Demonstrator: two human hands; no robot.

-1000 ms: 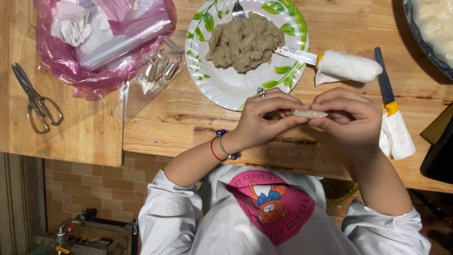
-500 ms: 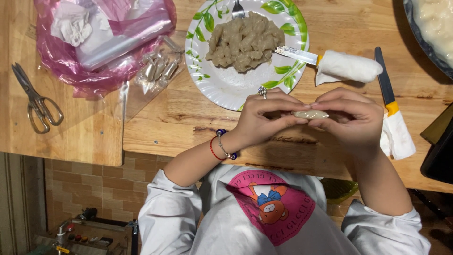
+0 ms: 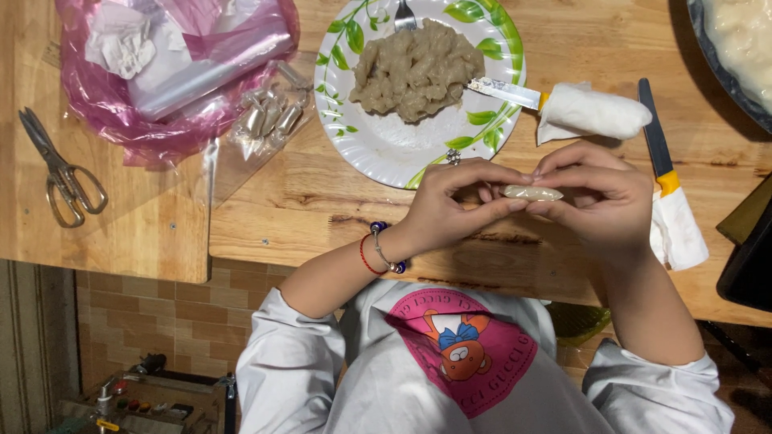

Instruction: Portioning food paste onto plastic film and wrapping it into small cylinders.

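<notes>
The left hand and the right hand met over the counter. Both were closed around a small pale roll, pinching it between fingers and thumbs. Only a thin strip of the roll showed. The rest was hidden by the fingers, so it was hard to tell what it was made of.

Far left, metal scissors lay flat. Next came a crinkly pink plastic bag, cut off at the top, with white crumpled stuff inside that was hard to make out. Beside it lay a clear little bag of small pale pieces.

A round white paper plate with green leaves held a lumpy grey-brown mash. A fork poked in at the top, mostly cut off. A knife rested on the plate's edge, its handle wrapped in soft white cloth. A second knife lay further right. A dark bowl was cut off at the corner.

The counter was smooth brown wood. Below it were reddish floor tiles.
</notes>
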